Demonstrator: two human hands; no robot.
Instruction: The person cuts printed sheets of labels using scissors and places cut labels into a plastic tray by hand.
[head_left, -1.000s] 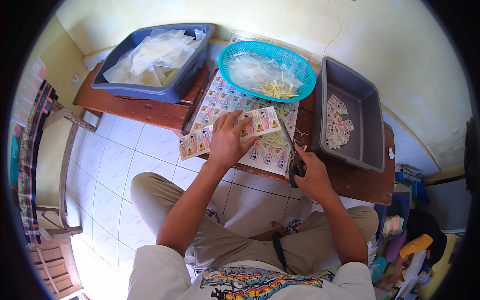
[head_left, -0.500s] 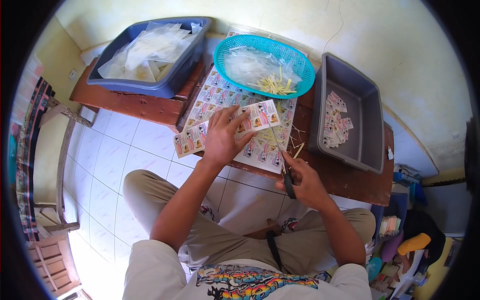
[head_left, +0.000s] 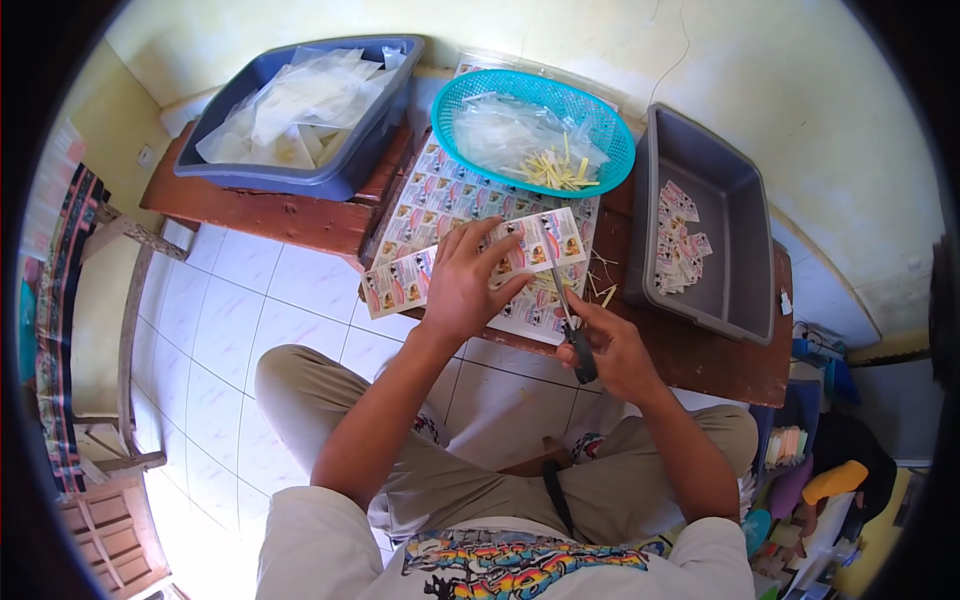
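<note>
My left hand (head_left: 462, 285) is closed on a long paper strip of printed labels (head_left: 398, 284), thumb beneath and fingers over its middle. The strip slants up to the right above larger printed label sheets (head_left: 445, 190) on the low table. In my right hand (head_left: 615, 350) is a pair of scissors (head_left: 581, 352) with black handles. Its blades point up and away, lying across the strip near its right end. Whether the paper is partly cut there I cannot make out.
A turquoise basket (head_left: 447, 148) with clear plastic bags and thin yellowish strips stands behind the sheets. The grey tub (head_left: 735, 225) at right holds cut labels (head_left: 680, 240). At left, a blue-grey tub (head_left: 345, 172) holds translucent sheets. Paper offcuts (head_left: 605, 285) lie on the reddish-brown table (head_left: 700, 365).
The strip's right end has shifted right and slightly down, with my left hand still on it. The scissors have turned more upright and their blades look closer together. The whole view has shifted slightly.
</note>
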